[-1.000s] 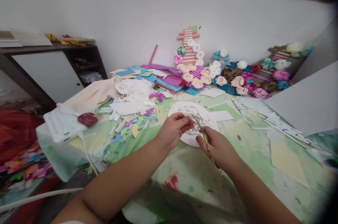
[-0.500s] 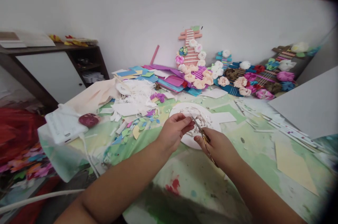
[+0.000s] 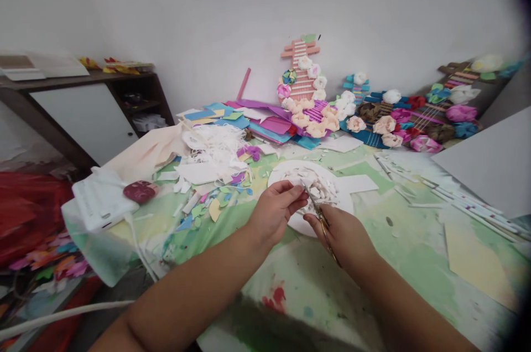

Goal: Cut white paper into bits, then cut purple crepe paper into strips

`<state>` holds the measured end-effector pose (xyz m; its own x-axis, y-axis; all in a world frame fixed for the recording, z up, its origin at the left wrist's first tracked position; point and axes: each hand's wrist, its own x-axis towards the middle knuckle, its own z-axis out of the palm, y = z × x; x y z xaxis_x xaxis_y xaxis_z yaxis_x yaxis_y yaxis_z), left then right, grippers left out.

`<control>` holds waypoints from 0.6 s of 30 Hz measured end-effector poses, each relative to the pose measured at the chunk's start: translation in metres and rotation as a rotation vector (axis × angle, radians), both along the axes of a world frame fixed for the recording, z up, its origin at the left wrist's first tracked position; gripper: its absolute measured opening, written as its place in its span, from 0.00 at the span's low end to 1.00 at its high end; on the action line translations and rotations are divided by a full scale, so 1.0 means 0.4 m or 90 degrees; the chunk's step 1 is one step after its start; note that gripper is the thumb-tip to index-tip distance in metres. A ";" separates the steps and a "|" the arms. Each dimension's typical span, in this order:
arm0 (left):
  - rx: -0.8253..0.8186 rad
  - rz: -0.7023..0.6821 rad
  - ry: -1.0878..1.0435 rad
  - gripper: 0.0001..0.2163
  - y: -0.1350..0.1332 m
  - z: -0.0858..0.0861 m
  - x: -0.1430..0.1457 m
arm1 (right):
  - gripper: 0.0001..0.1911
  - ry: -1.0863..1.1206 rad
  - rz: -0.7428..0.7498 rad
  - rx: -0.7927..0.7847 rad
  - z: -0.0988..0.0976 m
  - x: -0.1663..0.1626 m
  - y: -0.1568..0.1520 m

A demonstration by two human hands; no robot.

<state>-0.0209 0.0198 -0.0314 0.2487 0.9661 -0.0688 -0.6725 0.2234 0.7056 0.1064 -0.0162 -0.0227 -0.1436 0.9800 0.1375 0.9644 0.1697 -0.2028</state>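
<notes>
My right hand (image 3: 340, 233) is closed round gold-handled scissors (image 3: 318, 212), blades pointing up and left over a white plate (image 3: 344, 201) full of white paper snippets (image 3: 317, 185). My left hand (image 3: 276, 208) is pinched at the blades' tip, holding a small white paper piece that I can barely make out. Both hands hover at the plate's near edge on a green paint-stained table (image 3: 385, 247).
Left of the plate lie coloured paper scraps (image 3: 207, 205), a heap of white strips (image 3: 213, 147), a white device (image 3: 99, 197) and a dark red object (image 3: 140, 190). Paper-flower crafts (image 3: 315, 103) line the back wall. White sticks (image 3: 440, 194) and a cream sheet (image 3: 477, 263) lie right.
The view has drifted slightly; both hands stay at the plate's near edge. The scissors' blades look a little more closed against the left fingers' paper piece.
</notes>
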 end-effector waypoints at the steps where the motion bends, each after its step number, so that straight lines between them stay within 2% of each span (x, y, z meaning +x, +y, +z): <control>1: 0.002 -0.001 0.003 0.06 0.000 -0.001 0.001 | 0.18 -0.001 -0.001 0.005 -0.003 0.003 0.001; 11: 0.042 0.001 0.020 0.06 -0.005 -0.007 0.008 | 0.17 0.021 0.005 0.055 -0.025 0.021 0.007; 18: 0.097 0.020 0.077 0.05 -0.006 -0.014 0.020 | 0.18 0.046 0.009 0.039 -0.034 0.024 0.005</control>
